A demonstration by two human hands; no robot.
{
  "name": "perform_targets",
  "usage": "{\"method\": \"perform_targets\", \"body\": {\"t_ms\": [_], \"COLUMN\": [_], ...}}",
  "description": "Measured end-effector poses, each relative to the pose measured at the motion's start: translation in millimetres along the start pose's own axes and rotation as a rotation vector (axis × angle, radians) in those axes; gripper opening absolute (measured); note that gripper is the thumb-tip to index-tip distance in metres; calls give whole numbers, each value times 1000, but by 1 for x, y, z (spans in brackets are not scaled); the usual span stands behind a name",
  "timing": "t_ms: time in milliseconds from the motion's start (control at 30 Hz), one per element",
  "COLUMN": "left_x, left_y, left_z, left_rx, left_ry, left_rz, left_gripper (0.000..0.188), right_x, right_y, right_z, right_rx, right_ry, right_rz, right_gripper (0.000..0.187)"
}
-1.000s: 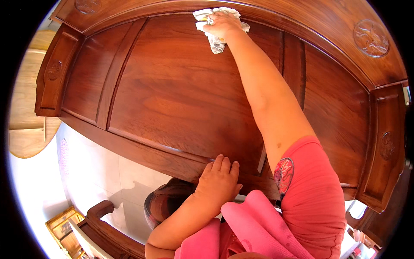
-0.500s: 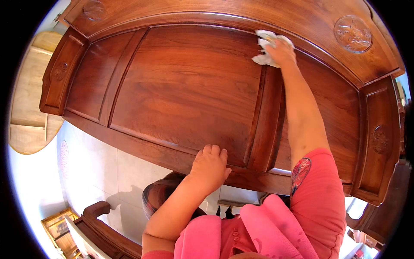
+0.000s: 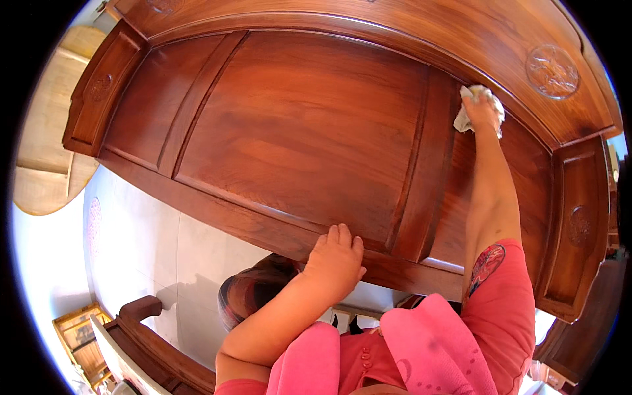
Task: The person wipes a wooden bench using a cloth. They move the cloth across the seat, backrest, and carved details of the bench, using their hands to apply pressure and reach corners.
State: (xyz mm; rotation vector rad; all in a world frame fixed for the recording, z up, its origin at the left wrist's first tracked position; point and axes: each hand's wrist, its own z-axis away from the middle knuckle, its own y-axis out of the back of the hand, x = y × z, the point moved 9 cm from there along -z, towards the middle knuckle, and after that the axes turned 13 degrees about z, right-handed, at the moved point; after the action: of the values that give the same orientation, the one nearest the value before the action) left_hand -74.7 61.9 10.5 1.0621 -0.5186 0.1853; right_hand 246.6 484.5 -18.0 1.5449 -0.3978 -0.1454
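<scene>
- Your right hand (image 3: 485, 113) clasps the white cloth (image 3: 463, 122) near the wooden seat's (image 3: 309, 131) back, right of centre: wiping, seemingly.
- Your left hand (image 3: 334, 260) rests unclenched on the front rail (image 3: 217, 210).
- Another stroke would call for steady pressure; backrest (image 3: 428, 41) and right armrest (image 3: 586, 187) limit it, room opens leftward.
- Cloth contact is hard to judge.

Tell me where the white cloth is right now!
In the head view, the white cloth is at the upper right, under the right hand, near the back of the right wooden panel.
</scene>
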Motion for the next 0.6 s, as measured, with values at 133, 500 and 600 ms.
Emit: {"method": "perform_targets", "body": {"t_ms": [133,500,600], "left_x": [3,2,3], "left_y": [-2,5,9], "left_z": [2,-13,-15], "left_rx": [-19,24,61], "left_ry": [-25,-45,-63], "left_rz": [30,28,-6], "left_gripper": [64,65,64], "right_x": [-111,-324,-315], "right_y": [30,57,51], "right_z": [16,67,58], "right_rx": [5,198,196], "right_ry": [138,553,588], "right_rz": [-27,-178,-186], "right_gripper": [83,70,73]}}
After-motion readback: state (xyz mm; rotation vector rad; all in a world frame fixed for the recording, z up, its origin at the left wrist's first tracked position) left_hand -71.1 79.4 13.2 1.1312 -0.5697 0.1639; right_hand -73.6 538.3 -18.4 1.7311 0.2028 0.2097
